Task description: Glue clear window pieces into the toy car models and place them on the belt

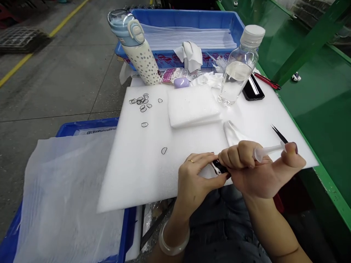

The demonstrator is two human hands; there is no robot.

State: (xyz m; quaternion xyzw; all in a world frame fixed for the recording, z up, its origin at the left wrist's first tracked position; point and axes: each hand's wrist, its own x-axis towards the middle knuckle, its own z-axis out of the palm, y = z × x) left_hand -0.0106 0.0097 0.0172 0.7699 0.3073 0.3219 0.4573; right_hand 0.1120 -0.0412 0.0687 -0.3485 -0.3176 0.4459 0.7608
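My left hand [196, 180] pinches a small black and white part [218, 167] at the front edge of the white foam board [131, 175]. Curled fingers of my right hand [255, 170] meet the same part from the right. A translucent syringe-like tool [268, 150] is also in my right hand, its end against the thumb; its tip is hidden. Several thin black rings [139, 101] lie in a loose cluster at the board's upper left, and single rings [163, 150] sit apart from it. Black tweezers [279, 133] rest just beyond my right hand.
A white foam block [193, 107] sits mid-board. Behind it stand a dotted flask [142, 60] and a clear bottle [236, 76], near a black phone [253, 87]. At the back is a blue crate [189, 18]; a sheet-covered blue bin [87, 128] is at left.
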